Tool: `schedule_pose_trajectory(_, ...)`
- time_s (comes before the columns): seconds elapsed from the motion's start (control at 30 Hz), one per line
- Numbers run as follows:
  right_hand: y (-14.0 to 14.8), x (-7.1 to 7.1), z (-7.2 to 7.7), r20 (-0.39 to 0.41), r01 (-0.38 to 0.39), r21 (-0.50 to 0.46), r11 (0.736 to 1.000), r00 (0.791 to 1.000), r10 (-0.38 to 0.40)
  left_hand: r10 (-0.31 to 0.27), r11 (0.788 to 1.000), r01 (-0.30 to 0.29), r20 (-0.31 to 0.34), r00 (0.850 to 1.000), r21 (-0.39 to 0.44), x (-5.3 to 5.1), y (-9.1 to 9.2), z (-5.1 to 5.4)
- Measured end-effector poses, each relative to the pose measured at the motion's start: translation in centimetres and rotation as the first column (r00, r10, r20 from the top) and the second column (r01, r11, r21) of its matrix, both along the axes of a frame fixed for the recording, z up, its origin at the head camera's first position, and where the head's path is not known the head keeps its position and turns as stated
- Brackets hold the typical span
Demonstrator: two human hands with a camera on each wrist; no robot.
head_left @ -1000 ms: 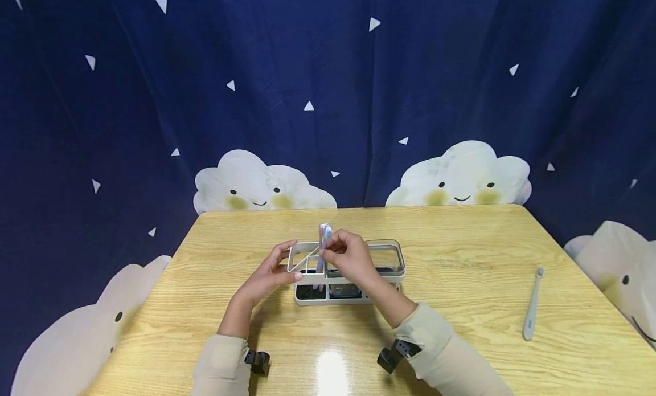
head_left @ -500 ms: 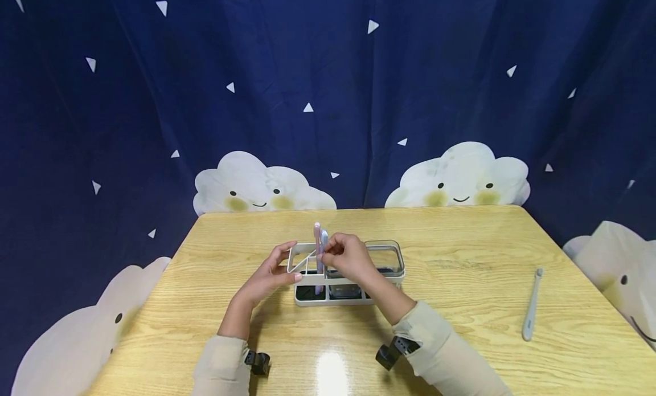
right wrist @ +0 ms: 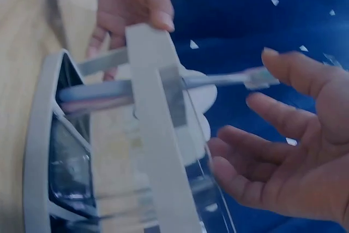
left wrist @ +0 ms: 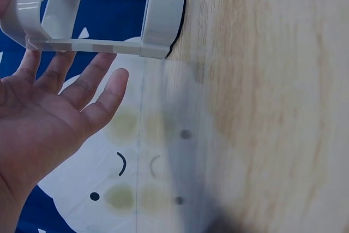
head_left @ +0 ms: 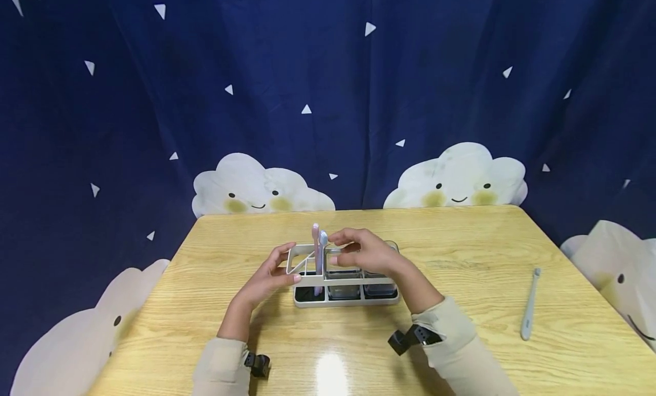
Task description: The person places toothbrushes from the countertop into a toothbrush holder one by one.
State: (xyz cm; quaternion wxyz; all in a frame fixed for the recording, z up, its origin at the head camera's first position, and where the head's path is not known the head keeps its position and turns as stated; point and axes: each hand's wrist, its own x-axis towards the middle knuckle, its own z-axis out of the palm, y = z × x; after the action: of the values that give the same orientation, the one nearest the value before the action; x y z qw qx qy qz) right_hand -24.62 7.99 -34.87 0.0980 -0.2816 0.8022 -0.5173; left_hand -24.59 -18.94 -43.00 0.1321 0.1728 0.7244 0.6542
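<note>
Right hand (head_left: 368,253) has backed off the blue toothbrush (head_left: 323,239), fingers parted, released; a trailing fingertip could tilt the brush, though the left hand (head_left: 266,275) grips the holder (head_left: 344,282).

- Head view: table (head_left: 461,293) evenly bright; white glare spot (head_left: 332,376) at lower centre; soft shadows beside the sleeves (head_left: 221,364).
- Head view: curtain (head_left: 271,54) dark, dimmer toward the sides.
- Left wrist view: dim, low contrast; white highlights on the rack (left wrist: 163,12); cloud (left wrist: 120,162) mirrored faintly in the tabletop; dark shadow at bottom.
- Right wrist view: hazy; toothbrushes (right wrist: 98,90) and right hand (right wrist: 297,140) blurred.
</note>
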Motion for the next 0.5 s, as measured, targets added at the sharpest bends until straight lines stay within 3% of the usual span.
schedule_pose_trajectory(0.3, 2.6, -0.2, 0.6, -0.036, -0.088, 0.001, 0.996, 0.995, 0.088, -0.006, 1.000, 0.006, -0.011, 1.000, 0.006, 0.0, 0.1, 0.1)
schedule_pose_trajectory(0.5, 4.4, -0.2, 0.5, -0.025, -0.082, -0.009, 0.997, 0.996, 0.082, -0.005, 1.000, 0.005, -0.027, 1.000, -0.002, 0.1, 0.0, 0.1)
